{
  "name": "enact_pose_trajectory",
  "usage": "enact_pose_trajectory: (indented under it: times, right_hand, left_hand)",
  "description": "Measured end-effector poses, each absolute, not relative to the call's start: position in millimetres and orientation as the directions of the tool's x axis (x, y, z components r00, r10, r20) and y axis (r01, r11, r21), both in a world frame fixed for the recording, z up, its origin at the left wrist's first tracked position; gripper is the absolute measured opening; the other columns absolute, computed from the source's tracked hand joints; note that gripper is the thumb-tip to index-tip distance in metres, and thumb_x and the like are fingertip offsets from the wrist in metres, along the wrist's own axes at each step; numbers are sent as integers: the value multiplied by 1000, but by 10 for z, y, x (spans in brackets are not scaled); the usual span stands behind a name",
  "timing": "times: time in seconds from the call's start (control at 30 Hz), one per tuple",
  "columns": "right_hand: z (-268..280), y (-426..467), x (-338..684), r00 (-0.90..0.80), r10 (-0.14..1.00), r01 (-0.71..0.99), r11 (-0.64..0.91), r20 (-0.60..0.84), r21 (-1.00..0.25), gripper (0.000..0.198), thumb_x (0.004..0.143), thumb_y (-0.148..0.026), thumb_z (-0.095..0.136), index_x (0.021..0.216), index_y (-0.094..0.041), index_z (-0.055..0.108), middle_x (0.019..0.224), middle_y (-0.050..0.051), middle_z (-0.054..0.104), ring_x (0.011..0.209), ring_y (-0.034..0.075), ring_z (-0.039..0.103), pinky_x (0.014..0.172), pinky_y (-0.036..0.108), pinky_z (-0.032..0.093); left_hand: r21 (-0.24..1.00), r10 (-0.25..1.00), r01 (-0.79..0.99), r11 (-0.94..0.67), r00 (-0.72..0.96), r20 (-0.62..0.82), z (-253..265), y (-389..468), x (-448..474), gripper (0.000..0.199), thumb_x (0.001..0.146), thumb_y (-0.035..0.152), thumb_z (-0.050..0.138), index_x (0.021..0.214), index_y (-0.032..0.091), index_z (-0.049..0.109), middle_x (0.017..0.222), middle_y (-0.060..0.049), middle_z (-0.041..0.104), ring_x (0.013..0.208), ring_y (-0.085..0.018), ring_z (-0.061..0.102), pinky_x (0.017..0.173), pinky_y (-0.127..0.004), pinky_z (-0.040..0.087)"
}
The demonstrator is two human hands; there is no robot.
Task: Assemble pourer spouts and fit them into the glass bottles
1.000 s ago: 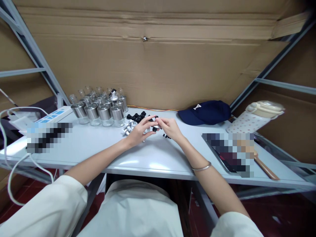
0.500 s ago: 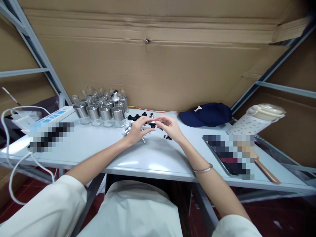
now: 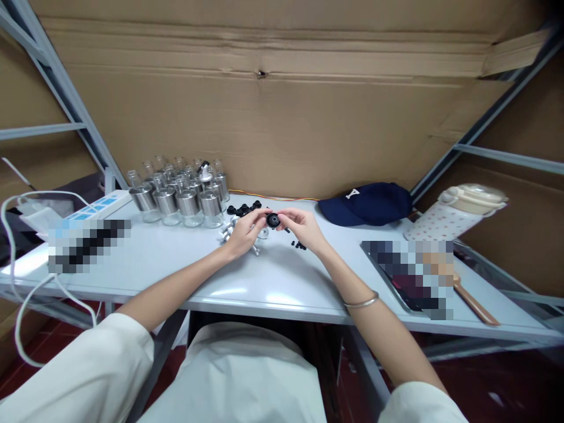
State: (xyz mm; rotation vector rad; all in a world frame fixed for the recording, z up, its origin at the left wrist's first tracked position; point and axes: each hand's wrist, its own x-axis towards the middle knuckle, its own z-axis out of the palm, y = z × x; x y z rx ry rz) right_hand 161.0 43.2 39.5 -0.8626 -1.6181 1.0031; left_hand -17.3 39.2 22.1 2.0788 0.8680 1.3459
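Note:
Both hands hold a bottle stopper above the table, its round black underside turned toward me. My left hand pinches it from the left with thumb and fingers. From the right, the fingertips of my right hand close on its edge. Silver metal parts lie beside and partly behind my left hand. Just beyond it are several black round parts. Small black pieces sit on the table near my right wrist.
Several glass bottles with steel sleeves stand at the back left. A power strip with white cables is at the far left. A navy cap, a phone-like dark slab, a wooden-handled item and a dotted tumbler are right.
The stopper has been tilted between my fingers: earlier its side showed, with a silver top and black lower part; now its round black underside faces me. Both hands remain in nearly the same place.

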Motion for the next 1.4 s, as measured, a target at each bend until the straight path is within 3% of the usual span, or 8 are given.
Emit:
enact_pose_trajectory:
  times: [0.27,0.43,0.57,0.73,1.0,1.17,1.4]
  right_hand:
    - [349,453,1605,-212,883,117,448,419,-886,35,73,-48,63,82,-15,67,64,3,66,55,13,60,58,27,49]
    - [326,467,1601,-215,868,104,475,447,-874,36,74,-50,62,86,-16,65,75,5,69,62,15,64,65,29,52]
    - [323,464,1603,-236,853,62,491,466,-869,32,76,-47,62,89,-17,62,79,4,69,67,15,65,69,30,53]
    - [326,468,1619,-225,849,185,519,478,-835,26,75,-41,63,85,-17,65,84,6,68,76,17,63,69,30,52]
    - [355,412,1604,-292,838,221,528,461,-820,28,73,-34,64,94,-15,67,87,9,71,79,19,66,76,35,53]
    - [345,410,1605,-305,841,227,520,447,-823,28,72,-36,66,92,-15,67,83,8,72,73,18,67,72,33,54]
    - [321,440,1614,-211,873,171,477,440,-862,29,70,-41,67,82,-15,66,76,6,71,67,18,68,68,32,55]
  left_hand:
    - [768,778,205,-606,354,519,265,356,-186,32,88,36,50,111,15,56,74,-1,62,70,-13,60,65,-23,45]
    - [759,783,212,-615,278,557,212,393,-165,35,86,32,54,116,16,51,79,-2,62,73,-13,60,68,-23,47]
    - [714,750,230,-661,205,628,180,449,-169,26,85,30,56,106,15,57,92,-6,65,79,-14,61,72,-25,48]
    - [590,660,317,-743,199,724,199,461,-193,19,88,28,53,100,17,63,90,-5,63,81,-14,60,76,-27,48]
    - [515,615,373,-772,233,753,227,435,-193,20,91,27,50,99,20,67,86,-3,60,81,-13,57,74,-25,45]
    - [513,622,380,-769,261,739,229,425,-195,23,92,31,48,98,20,68,86,-3,60,80,-13,58,73,-24,46]
    - [455,562,346,-821,344,752,229,376,-186,27,93,30,45,111,19,62,109,-9,58,102,-17,57,88,-28,46]
